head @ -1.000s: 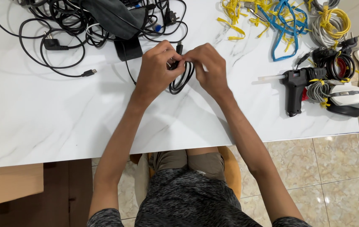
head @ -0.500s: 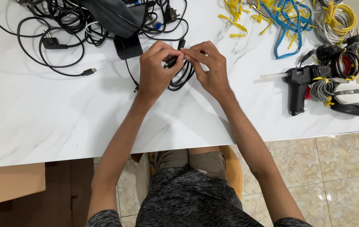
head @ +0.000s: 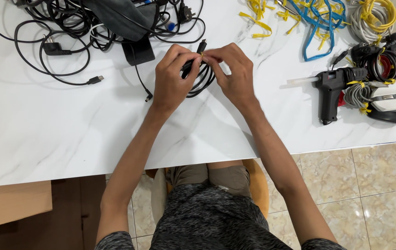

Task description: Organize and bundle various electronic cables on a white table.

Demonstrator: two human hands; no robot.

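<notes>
A small coiled black cable (head: 201,79) hangs between both hands above the white marble table (head: 59,134). My left hand (head: 172,78) grips the coil from the left side. My right hand (head: 232,71) pinches a thin yellow tie (head: 203,54) at the top of the coil, where the fingertips of both hands meet. One black plug end of the cable sticks up just above the fingers.
A tangle of black cables and a black adapter (head: 138,50) lies at the back left. Yellow ties (head: 256,21) and a blue cable (head: 320,23) lie at the back right. A black glue gun (head: 330,88), bundled cables and a computer mouse (head: 392,103) sit at the right edge.
Both hands have shifted slightly toward the far side of the table with the coil. The right fingers now pinch a yellow tie at the coil's top.
</notes>
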